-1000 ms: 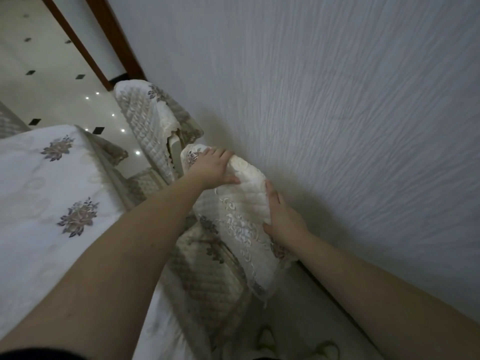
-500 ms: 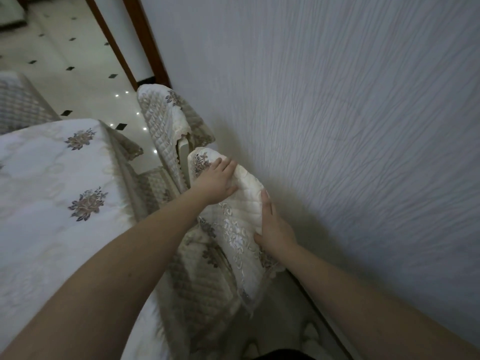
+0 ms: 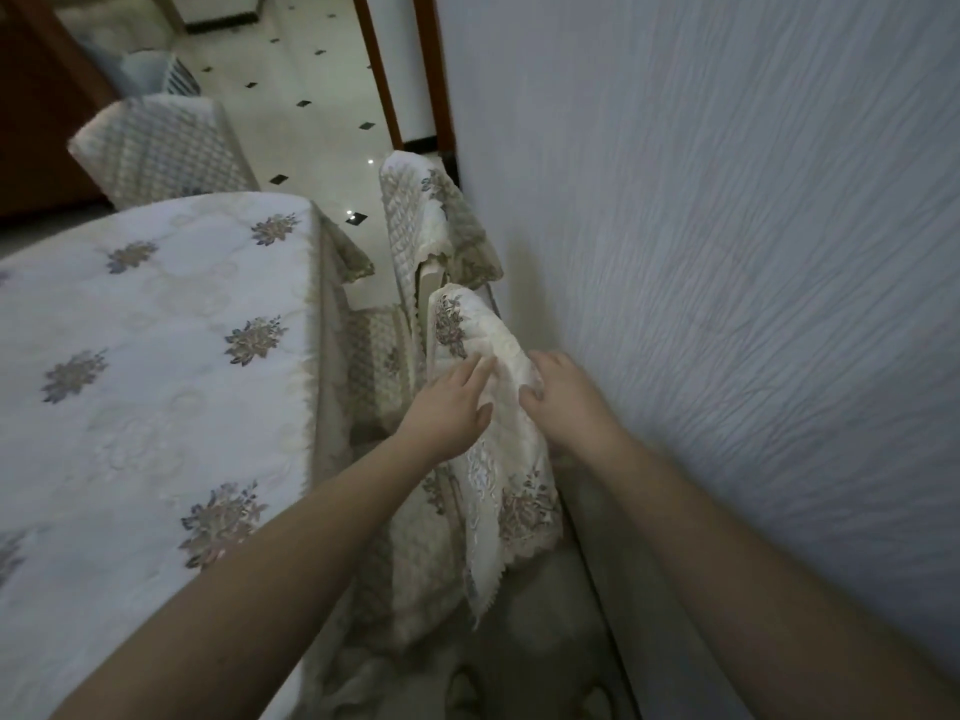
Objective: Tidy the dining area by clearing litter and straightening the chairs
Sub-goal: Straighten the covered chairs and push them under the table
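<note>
I read this step as squaring the near chair under my hands, between the table on my left and the wall close on my right. My left hand lies flat with fingers spread on its cover; my right hand curls over the top edge, gripping the fabric. I'd push evenly with both, since there's little room wallside. A second chair stands just beyond my fingertips, leaving scant slack ahead.
</note>
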`<action>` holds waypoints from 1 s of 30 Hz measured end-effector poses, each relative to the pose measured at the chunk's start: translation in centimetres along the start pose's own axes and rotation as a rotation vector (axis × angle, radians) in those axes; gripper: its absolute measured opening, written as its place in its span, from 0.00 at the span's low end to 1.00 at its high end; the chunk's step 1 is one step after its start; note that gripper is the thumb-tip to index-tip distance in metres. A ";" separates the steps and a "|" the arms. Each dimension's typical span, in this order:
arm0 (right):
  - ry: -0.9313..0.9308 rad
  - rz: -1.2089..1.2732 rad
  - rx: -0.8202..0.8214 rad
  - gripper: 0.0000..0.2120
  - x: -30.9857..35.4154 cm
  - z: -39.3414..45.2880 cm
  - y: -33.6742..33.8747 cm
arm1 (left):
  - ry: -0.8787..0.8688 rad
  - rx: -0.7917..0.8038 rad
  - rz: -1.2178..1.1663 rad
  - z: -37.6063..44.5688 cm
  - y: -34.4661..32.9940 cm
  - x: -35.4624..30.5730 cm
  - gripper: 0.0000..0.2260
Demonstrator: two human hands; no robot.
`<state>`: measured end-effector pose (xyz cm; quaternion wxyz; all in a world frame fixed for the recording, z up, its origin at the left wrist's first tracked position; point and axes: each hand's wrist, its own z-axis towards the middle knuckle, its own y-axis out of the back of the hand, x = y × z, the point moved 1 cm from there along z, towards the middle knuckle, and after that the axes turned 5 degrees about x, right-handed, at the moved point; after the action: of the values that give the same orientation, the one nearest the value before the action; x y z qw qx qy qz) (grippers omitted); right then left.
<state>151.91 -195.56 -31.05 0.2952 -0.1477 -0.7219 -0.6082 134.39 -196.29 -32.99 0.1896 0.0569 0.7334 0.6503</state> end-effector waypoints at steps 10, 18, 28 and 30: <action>-0.051 -0.017 0.240 0.37 -0.4 2.0 -1.9 | 0.298 0.136 -0.275 -4.9 -3.8 -6.9 0.25; -0.026 0.027 0.204 0.39 0.4 1.7 -3.1 | 0.389 0.122 -0.465 -6.4 -7.2 -8.8 0.47; -0.052 0.024 0.234 0.39 1.9 2.9 -4.4 | 0.386 0.059 -0.381 -6.5 -7.1 -7.0 0.44; -0.044 0.031 0.220 0.40 2.0 2.9 -4.6 | 0.395 0.068 -0.373 -6.7 -7.1 -6.9 0.44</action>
<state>147.00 -194.05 -33.75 0.3030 -0.1389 -0.7882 -0.5174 139.57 -205.82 -37.93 0.1573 -0.2004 0.7754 0.5777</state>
